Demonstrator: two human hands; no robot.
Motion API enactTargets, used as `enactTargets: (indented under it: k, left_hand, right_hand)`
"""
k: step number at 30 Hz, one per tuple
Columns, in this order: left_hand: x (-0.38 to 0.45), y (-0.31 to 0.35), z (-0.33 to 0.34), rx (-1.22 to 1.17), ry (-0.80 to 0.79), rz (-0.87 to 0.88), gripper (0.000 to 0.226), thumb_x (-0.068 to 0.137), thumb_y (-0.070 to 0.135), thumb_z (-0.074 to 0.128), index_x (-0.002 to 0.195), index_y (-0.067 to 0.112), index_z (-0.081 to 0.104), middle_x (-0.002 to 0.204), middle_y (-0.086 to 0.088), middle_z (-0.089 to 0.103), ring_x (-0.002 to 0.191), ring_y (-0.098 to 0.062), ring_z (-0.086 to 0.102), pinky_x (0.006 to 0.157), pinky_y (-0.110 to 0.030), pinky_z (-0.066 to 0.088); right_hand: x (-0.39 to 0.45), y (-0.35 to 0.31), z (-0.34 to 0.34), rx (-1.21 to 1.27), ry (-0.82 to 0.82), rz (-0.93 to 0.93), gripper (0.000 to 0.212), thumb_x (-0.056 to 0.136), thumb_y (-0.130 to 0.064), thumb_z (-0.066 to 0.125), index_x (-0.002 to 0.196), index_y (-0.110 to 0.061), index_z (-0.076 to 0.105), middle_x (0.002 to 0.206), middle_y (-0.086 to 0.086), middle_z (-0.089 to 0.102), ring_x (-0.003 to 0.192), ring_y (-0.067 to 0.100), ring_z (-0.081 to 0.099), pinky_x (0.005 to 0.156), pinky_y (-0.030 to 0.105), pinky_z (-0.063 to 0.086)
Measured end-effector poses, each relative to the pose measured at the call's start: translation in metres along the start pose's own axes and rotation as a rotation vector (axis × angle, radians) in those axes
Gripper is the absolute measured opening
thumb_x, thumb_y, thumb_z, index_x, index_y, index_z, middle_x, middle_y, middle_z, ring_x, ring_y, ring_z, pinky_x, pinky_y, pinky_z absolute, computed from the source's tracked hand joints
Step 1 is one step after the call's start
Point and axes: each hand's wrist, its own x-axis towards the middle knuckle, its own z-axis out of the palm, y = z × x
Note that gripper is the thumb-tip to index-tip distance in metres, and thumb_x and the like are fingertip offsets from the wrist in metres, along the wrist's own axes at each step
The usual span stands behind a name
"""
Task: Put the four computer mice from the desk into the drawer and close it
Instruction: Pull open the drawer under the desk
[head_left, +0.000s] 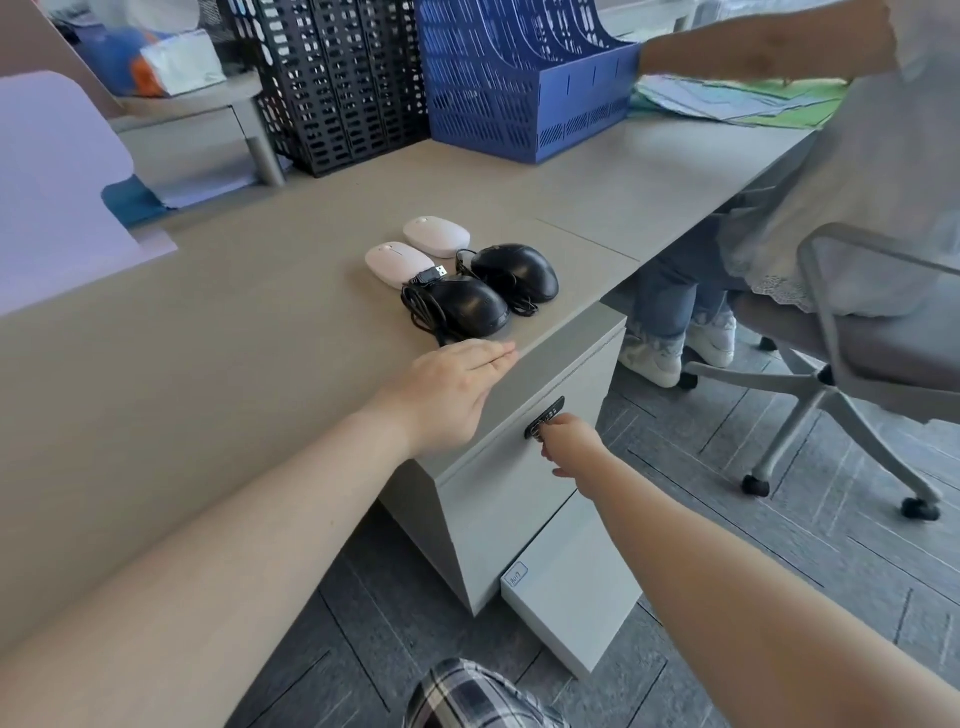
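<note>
Nothing is stowed yet: two white and two black corded computer mice (460, 275) sit clustered on the grey desk (208, 364), the left hand (452, 387) rests flat and empty beside them, and the right hand (569, 444) apparently pinches the dark handle (545, 415) of the closed grey drawer (524, 467).

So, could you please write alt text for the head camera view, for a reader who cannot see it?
A person's right hand reaches the dark lock handle on a closed grey drawer under a desk, while the left hand rests flat on the desk edge. Two white mice and two black corded mice sit just beyond it.
</note>
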Motion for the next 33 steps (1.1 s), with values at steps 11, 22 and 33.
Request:
enactTargets:
  k: [11, 22, 33]
  left_hand:
    - [-0.002, 0.002, -0.001, 0.005, -0.042, -0.031, 0.054, 0.084, 0.017, 0.029, 0.126, -0.001, 0.059, 0.129, -0.016, 0.061, 0.116, -0.031, 0.060, 0.096, -0.044, 0.050]
    - [-0.008, 0.022, 0.002, 0.146, -0.126, -0.143, 0.061, 0.095, 0.007, 0.038, 0.150, 0.009, 0.013, 0.160, -0.004, 0.011, 0.145, -0.015, 0.015, 0.118, -0.027, 0.004]
    - [-0.008, 0.048, -0.006, 0.125, -0.225, -0.311, 0.058, 0.102, 0.017, 0.032, 0.151, 0.005, 0.002, 0.161, -0.006, -0.003, 0.147, -0.015, 0.000, 0.118, -0.028, 0.003]
  right_hand:
    - [-0.031, 0.027, -0.031, -0.785, 0.296, -0.872, 0.035, 0.092, -0.012, 0.044, 0.124, -0.011, 0.058, 0.135, 0.006, 0.056, 0.134, 0.026, 0.041, 0.117, 0.044, 0.026]
    - [-0.053, 0.025, -0.062, -0.970, 0.041, -0.647, 0.038, 0.096, -0.028, 0.041, 0.066, -0.011, 0.056, 0.088, 0.009, 0.070, 0.090, 0.028, 0.061, 0.075, 0.035, 0.051]
    - [-0.112, 0.065, -0.121, -1.200, 0.103, -0.317, 0.035, 0.089, -0.032, 0.045, 0.078, -0.007, 0.068, 0.075, 0.005, 0.064, 0.076, 0.027, 0.060, 0.062, 0.030, 0.048]
